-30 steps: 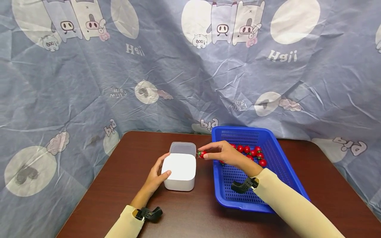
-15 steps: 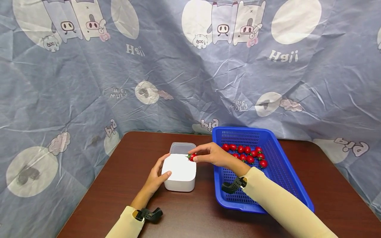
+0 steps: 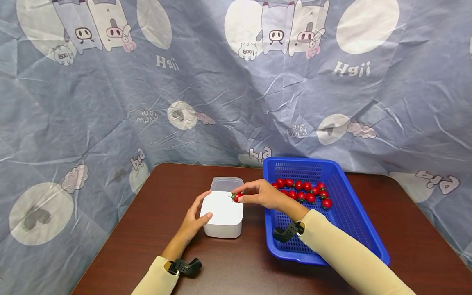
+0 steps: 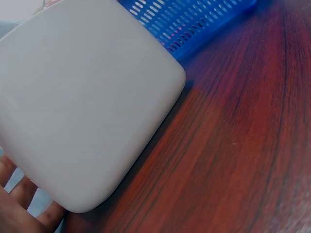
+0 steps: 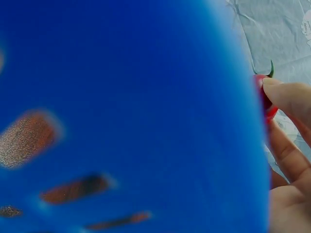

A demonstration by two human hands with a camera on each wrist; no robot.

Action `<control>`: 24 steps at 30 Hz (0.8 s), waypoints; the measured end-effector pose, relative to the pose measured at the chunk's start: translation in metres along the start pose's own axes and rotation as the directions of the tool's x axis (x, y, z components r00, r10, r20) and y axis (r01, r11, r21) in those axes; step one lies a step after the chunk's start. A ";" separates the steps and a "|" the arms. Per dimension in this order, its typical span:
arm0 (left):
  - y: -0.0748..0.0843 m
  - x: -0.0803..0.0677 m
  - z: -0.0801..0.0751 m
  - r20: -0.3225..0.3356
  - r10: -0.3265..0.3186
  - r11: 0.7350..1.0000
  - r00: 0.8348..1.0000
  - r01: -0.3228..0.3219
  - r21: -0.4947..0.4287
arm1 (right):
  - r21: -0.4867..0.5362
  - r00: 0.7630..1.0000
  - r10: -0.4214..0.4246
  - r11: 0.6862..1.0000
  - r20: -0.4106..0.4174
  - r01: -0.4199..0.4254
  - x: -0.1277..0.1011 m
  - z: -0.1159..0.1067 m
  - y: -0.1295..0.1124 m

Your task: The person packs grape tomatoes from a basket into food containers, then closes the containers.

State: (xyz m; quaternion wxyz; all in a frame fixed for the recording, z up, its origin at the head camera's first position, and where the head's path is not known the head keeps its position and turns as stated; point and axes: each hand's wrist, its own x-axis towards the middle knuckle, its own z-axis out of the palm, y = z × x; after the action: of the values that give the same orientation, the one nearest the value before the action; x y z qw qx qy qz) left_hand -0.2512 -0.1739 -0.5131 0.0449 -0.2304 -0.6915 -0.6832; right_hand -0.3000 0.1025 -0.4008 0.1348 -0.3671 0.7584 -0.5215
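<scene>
My right hand (image 3: 265,194) pinches a small red tomato (image 3: 237,198) with a green stem between thumb and fingers. The tomato overlaps the back right corner of a white square container (image 3: 221,209) in the head view. Around the container's left side my left hand (image 3: 195,215) grips, thumb over the near left edge and fingers behind. The left wrist view shows the container's smooth side wall (image 4: 92,102) and a few curled fingers (image 4: 22,191). In the right wrist view, the blue basket wall (image 5: 146,97) hides part of the tomato (image 5: 267,99).
A blue perforated basket (image 3: 359,221) stands on the right of the brown table (image 3: 144,213), with several red tomatoes (image 3: 307,186) towards its back left. Behind the white container lies a translucent rectangular lid or tub (image 3: 226,183). A printed grey-blue cloth (image 3: 221,82) hangs behind.
My right hand has moved left with the tomato, from beside the container to its back right corner, uncovering more tomatoes in the basket. The left hand and container have stayed put.
</scene>
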 end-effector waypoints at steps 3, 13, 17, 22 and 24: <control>-0.001 0.000 0.001 0.001 0.013 1.000 1.000 -0.013 0.001 | -0.004 1.000 -0.003 1.000 0.001 0.003 -0.001 0.000 0.001; 0.002 -0.001 0.000 -0.007 0.002 1.000 1.000 -0.002 0.005 | 0.024 0.999 -0.005 1.000 0.035 0.004 -0.002 0.003 0.000; 0.002 0.000 -0.001 0.002 -0.007 1.000 1.000 0.007 0.003 | 0.031 0.999 -0.012 0.999 0.030 0.011 -0.001 0.004 0.001; 0.001 0.001 -0.001 -0.010 -0.012 1.000 1.000 0.012 0.026 | 0.027 1.000 -0.006 1.000 0.018 0.005 -0.001 0.003 0.002; 0.000 0.001 -0.001 -0.015 -0.009 0.999 1.000 0.010 0.033 | 0.020 1.000 -0.004 1.000 0.015 0.003 -0.001 0.003 0.003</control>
State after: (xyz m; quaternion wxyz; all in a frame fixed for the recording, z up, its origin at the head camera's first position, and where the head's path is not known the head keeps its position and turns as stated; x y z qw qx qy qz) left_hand -0.2521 -0.1745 -0.5129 0.0504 -0.2213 -0.7035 -0.6735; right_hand -0.2990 0.1014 -0.4046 0.1434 -0.3710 0.7514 -0.5265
